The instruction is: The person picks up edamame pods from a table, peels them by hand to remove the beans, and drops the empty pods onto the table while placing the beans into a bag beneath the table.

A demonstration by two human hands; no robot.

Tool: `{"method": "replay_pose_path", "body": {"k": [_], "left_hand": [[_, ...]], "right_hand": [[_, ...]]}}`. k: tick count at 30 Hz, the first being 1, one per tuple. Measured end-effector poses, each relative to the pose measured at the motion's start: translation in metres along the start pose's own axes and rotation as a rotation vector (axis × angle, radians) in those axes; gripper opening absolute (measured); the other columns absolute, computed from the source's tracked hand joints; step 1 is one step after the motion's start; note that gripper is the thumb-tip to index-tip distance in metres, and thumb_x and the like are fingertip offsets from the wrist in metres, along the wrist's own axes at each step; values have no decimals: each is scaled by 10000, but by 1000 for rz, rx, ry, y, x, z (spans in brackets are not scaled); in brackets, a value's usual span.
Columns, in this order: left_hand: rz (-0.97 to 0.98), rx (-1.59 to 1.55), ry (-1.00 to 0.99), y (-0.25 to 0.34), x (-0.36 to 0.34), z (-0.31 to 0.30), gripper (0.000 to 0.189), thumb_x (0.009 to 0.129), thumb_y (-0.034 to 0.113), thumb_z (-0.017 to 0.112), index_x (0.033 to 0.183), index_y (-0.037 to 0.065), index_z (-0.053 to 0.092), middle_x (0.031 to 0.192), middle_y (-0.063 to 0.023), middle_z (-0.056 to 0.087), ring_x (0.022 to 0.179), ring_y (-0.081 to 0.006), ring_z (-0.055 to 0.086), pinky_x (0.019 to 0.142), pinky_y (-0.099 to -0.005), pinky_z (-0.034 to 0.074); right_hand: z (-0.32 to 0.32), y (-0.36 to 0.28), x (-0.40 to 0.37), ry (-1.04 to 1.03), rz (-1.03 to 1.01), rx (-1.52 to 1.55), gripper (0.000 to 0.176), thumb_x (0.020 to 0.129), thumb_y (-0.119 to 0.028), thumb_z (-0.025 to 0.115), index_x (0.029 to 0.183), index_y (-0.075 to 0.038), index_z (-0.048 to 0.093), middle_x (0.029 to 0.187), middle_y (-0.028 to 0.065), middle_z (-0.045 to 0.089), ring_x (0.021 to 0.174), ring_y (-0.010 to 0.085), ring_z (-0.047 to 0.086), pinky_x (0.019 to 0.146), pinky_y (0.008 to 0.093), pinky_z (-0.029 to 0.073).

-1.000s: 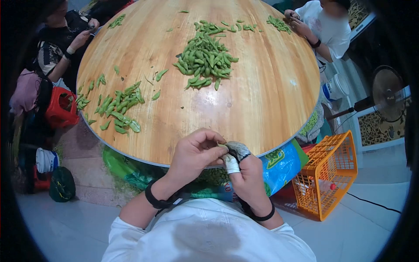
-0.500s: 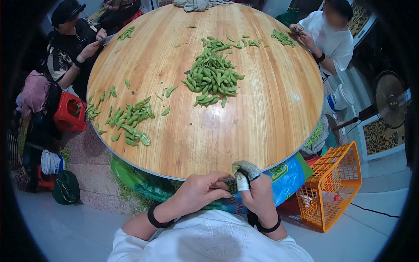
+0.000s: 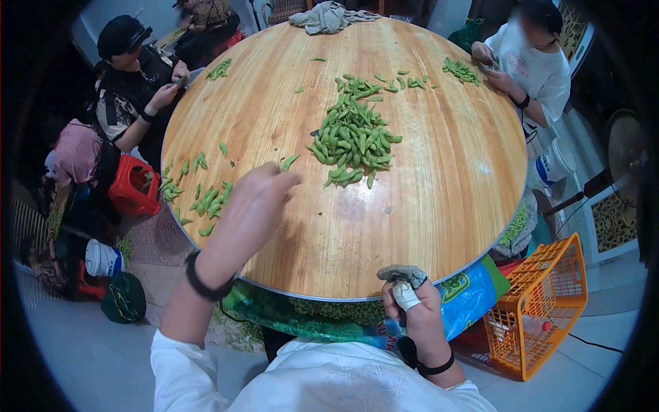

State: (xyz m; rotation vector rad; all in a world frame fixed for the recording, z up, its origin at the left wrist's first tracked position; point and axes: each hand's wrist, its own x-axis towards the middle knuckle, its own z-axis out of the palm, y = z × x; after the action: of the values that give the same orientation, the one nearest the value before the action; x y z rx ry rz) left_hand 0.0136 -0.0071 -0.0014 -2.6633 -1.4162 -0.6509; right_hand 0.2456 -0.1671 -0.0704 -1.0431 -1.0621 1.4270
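My left hand (image 3: 257,202) reaches over the round wooden table (image 3: 425,206), back of the hand up. Its fingertips are beside a single green soybean pod (image 3: 290,162); the fingers are partly hidden, so a grip cannot be told. Loose pods (image 3: 209,199) lie left of my wrist, and a larger heap of pods (image 3: 353,137) sits mid-table. At the near edge, my right hand (image 3: 422,309) is closed, with grey cloth on a finger and white wrapping on the thumb. What it holds, if anything, is hidden. Shelled beans (image 3: 336,310) show below the edge in a green-blue plastic bag (image 3: 470,295).
Two people sit at the table, one at left (image 3: 127,82), one at right (image 3: 532,69), each with hands near small pod piles. An orange crate (image 3: 542,309) stands at lower right beside a fan (image 3: 625,151). A grey cloth (image 3: 329,17) lies at the far edge.
My left hand has moved from beside my right hand at the near edge, forward and left over the table. The view has shifted slightly; my right hand stays at the edge.
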Motion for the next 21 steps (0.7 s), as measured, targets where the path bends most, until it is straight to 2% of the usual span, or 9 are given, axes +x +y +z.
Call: {"method": "replay_pose_path", "body": {"k": [1, 5, 7, 10, 14, 16, 18, 19, 21], "left_hand": [[72, -143, -11, -2, 16, 13, 115, 730, 0, 597, 844, 3, 615, 773, -155, 599, 701, -327, 594, 635, -394, 479], [42, -134, -101, -5, 58, 84, 84, 731, 62, 624, 781, -6, 615, 718, -179, 594, 708, -353, 587, 631, -409, 474], [19, -69, -175, -8, 67, 103, 100, 730, 86, 636, 764, -6, 618, 704, -184, 595, 709, -360, 586, 629, -412, 474], [-32, -61, -183, -12, 70, 110, 123, 730, 111, 645, 763, -6, 627, 703, -191, 601, 684, -355, 590, 610, -404, 472], [-215, -316, -222, -5, 63, 85, 113, 750, 86, 623, 797, -17, 622, 699, -154, 610, 657, -263, 608, 608, -352, 479], [-228, -398, -204, 0, 54, 74, 100, 768, 82, 616, 808, -10, 624, 693, -122, 619, 655, -214, 614, 606, -329, 481], [-594, -1171, -473, 8, 46, 62, 73, 814, 85, 608, 869, 37, 613, 768, -42, 635, 664, -127, 601, 593, -282, 477], [-692, -1422, -465, 14, 36, 62, 79, 843, 88, 606, 919, 80, 587, 845, 4, 624, 705, -87, 582, 581, -237, 450], [-750, -1602, -404, 36, 16, 57, 85, 844, 90, 610, 924, 80, 581, 858, 1, 619, 714, -83, 569, 585, -228, 440]], "right_hand": [[0, -2, 0, -35, 30, 224, 255, 966, -164, 406, 1143, -13, 510, 894, 81, 613, 769, 128, 607, 577, 205, 421], [12, -7, 4, 15, -64, 221, 255, 948, -150, 445, 1145, -1, 510, 921, 102, 621, 829, 139, 621, 606, 226, 466], [13, -15, 7, 105, -359, -284, 233, 924, -107, 465, 1114, 9, 532, 885, 91, 642, 824, 134, 640, 617, 262, 506], [-2, -20, 8, 31, -420, -529, 216, 898, -73, 479, 1080, 17, 553, 830, 69, 661, 773, 127, 657, 619, 281, 525], [-12, -27, 10, -51, -289, -467, 205, 900, -76, 469, 1057, 10, 569, 713, 34, 630, 611, 102, 624, 524, 253, 492], [-17, -14, 17, -32, -194, -107, 214, 912, -111, 468, 1065, 3, 564, 639, 13, 562, 510, 78, 541, 466, 226, 432], [-9, -6, 28, 35, -186, 43, 225, 928, -124, 444, 1079, -2, 558, 634, -14, 501, 502, 57, 461, 468, 202, 380], [-6, -2, 34, 51, -166, 126, 232, 932, -127, 440, 1090, -1, 554, 661, -20, 500, 533, 52, 462, 492, 195, 381], [-3, -8, 39, 61, -51, 144, 241, 936, -127, 446, 1114, -1, 548, 737, -28, 509, 610, 41, 459, 548, 183, 381]]}}
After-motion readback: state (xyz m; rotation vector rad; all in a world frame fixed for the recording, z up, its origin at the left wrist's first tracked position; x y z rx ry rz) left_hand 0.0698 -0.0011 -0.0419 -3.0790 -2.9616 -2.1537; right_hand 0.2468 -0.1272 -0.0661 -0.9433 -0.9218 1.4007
